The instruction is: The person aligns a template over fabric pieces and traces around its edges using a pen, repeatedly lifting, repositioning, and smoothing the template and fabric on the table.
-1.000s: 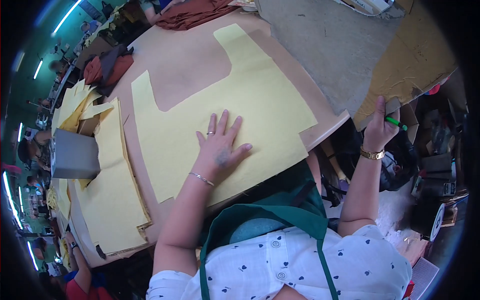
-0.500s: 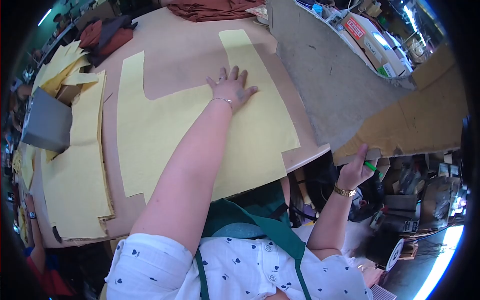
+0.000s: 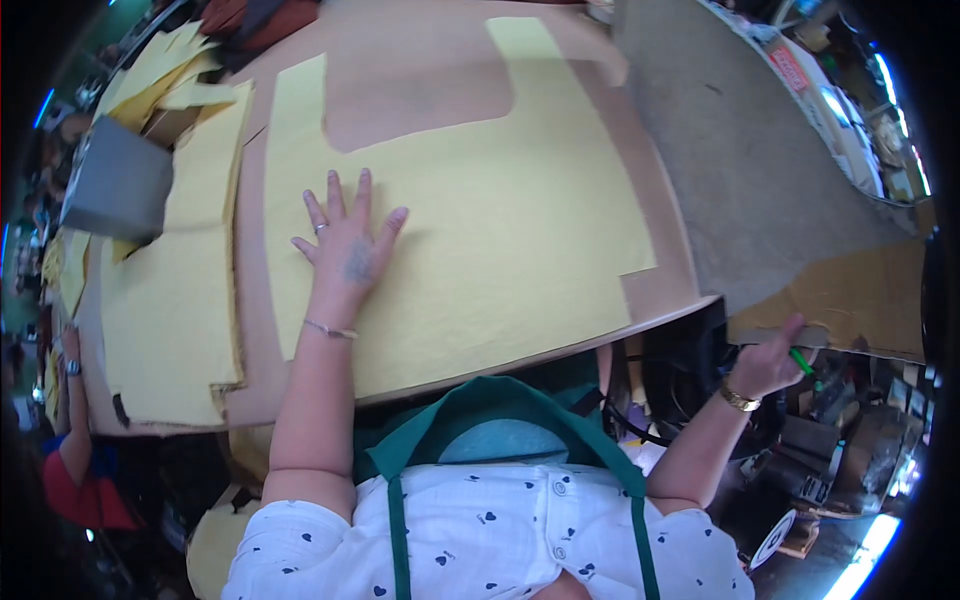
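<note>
Left hand (image 3: 348, 245), spread, grasping nothing, on pale-yellow notched fabric-like sheet (image 3: 480, 230); most of sheet lies rightward. Right hand (image 3: 765, 370), off sheet, clasps 1 slim green pen (image 3: 803, 364).

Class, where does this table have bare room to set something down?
The table is bare between the two prongs of the yellow sheet, and narrowly between sheet and yellow stack. It's crowded around the grey box and scraps.

sheet (image 3: 470, 250) on table (image 3: 420, 95), stacked sheets (image 3: 170, 320) left, cardboard (image 3: 855, 300) right
</note>
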A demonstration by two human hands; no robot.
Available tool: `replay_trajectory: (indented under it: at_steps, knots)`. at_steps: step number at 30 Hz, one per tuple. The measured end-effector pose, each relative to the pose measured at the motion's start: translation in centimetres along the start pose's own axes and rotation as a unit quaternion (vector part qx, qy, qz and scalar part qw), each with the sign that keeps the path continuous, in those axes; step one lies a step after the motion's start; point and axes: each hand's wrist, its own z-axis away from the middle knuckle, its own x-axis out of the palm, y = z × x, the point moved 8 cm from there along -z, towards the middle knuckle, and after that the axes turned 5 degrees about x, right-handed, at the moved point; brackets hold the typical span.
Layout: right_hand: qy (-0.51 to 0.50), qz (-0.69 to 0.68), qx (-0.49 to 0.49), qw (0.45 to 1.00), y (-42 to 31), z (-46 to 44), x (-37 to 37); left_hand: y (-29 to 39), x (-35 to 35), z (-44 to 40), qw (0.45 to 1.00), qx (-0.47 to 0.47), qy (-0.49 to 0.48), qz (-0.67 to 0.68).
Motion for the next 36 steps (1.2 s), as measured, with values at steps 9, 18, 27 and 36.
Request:
replay_trajectory:
  at_steps: [9,18,27,36]
  knots:
    - [0.074,-0.143,0.067,0.985,-3.8,-2.6,-2.5,-4.2,0.2,-4.4,0.996,0.07,-0.031,-0.036]
    - [0.044,-0.026,-0.104,0.993,-6.0,-5.0,-10.6,-4.6,0.2,-9.0,0.993,0.111,-0.032,-0.037]
    - [-0.008,-0.386,0.202,0.9,-0.2,-4.4,-15.4,-6.8,-0.9,-7.7,0.999,-0.008,0.037,0.004]
    - [-0.034,-0.386,0.239,0.89,2.4,-3.9,-13.5,-6.9,-1.0,-8.3,0.999,0.007,0.048,0.022]
